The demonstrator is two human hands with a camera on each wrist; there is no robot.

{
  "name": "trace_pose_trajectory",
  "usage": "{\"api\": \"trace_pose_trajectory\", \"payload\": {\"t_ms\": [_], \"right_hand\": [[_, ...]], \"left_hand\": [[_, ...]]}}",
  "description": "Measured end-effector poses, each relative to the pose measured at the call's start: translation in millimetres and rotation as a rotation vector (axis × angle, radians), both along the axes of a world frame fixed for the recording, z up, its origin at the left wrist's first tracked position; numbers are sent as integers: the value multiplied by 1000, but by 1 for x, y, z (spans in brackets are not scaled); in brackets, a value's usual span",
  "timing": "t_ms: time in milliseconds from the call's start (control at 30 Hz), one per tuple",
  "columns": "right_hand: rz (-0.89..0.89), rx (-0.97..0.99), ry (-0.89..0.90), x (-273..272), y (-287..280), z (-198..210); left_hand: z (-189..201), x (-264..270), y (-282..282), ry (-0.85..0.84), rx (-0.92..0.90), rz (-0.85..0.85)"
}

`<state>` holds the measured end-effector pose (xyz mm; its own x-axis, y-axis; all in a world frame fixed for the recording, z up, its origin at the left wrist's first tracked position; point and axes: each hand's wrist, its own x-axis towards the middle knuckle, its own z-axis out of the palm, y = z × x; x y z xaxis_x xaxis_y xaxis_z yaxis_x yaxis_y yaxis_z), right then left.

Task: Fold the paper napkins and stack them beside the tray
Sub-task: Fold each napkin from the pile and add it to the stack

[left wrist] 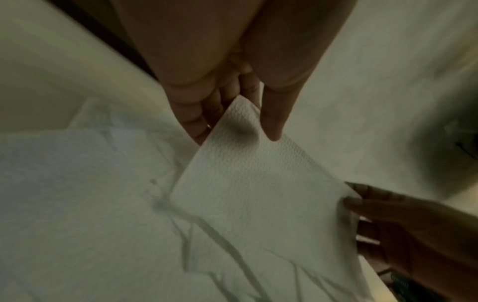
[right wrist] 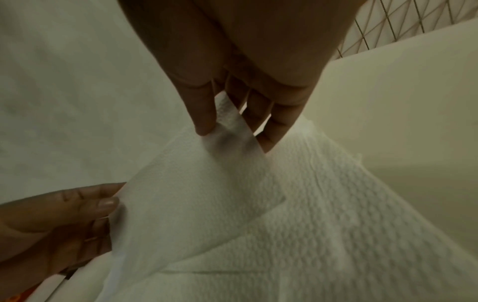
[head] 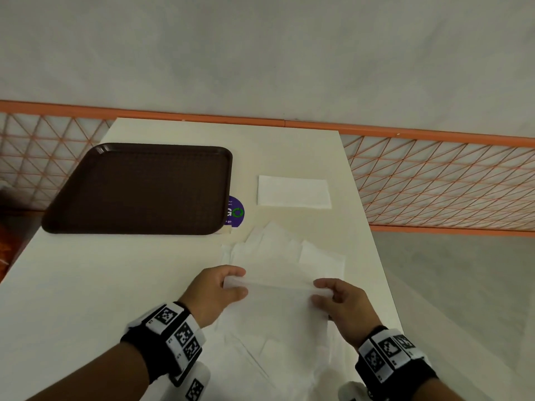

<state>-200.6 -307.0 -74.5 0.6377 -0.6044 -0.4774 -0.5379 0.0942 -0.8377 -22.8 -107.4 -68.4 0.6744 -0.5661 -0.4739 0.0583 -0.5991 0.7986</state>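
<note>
Cream table against a pale wall, orange lattice railing at the far edge. Brown plastic tray, rounded corners and fine-textured bed, sits far left; a purple round sticker shows just past its right rim. One folded napkin, a flat white rectangle, lies right of the tray, apart from it.

Near centre: loose pile of unfolded napkins, thin, embossed, overlapping at odd angles. Left hand pinches the left end of a napkin in hand; right hand pinches the right end. Both thumbs press on top, fingers curl beneath, with the edge raised off the pile. Wrist views confirm both pinches on dimpled, limp paper.

Step in hand, by my reading: folding this napkin in half, the near edge being carried toward the far edge. Next move calls for matching corners squarely, laying the edge down and pressing the crease flat; the soft paper may sag or skew between the hands.
</note>
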Motion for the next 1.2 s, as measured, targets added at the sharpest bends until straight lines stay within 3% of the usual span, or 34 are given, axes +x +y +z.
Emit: {"api": "trace_pose_trajectory", "payload": {"t_ms": [200, 367, 500, 633, 800, 1100, 1200], "right_hand": [[81, -215, 21, -3, -4, 28], [165, -416, 31, -6, -12, 48], [177, -319, -44, -9, -20, 54], [13, -44, -164, -6, -20, 53], [-24, -65, 17, 1, -25, 22], [115, -392, 366, 37, -41, -16], [360, -743, 414, 40, -36, -13]], "left_hand": [[18, 0, 3, -262, -19, -62], [33, 7, 3, -318, -97, -97], [37, 13, 4, -205, -184, -69], [36, 12, 1, -42, -237, 11], [8, 10, -15, -112, -72, -10], [-33, 21, -53, -213, 241, -55], [-36, 23, -57, -237, 275, -70]]}}
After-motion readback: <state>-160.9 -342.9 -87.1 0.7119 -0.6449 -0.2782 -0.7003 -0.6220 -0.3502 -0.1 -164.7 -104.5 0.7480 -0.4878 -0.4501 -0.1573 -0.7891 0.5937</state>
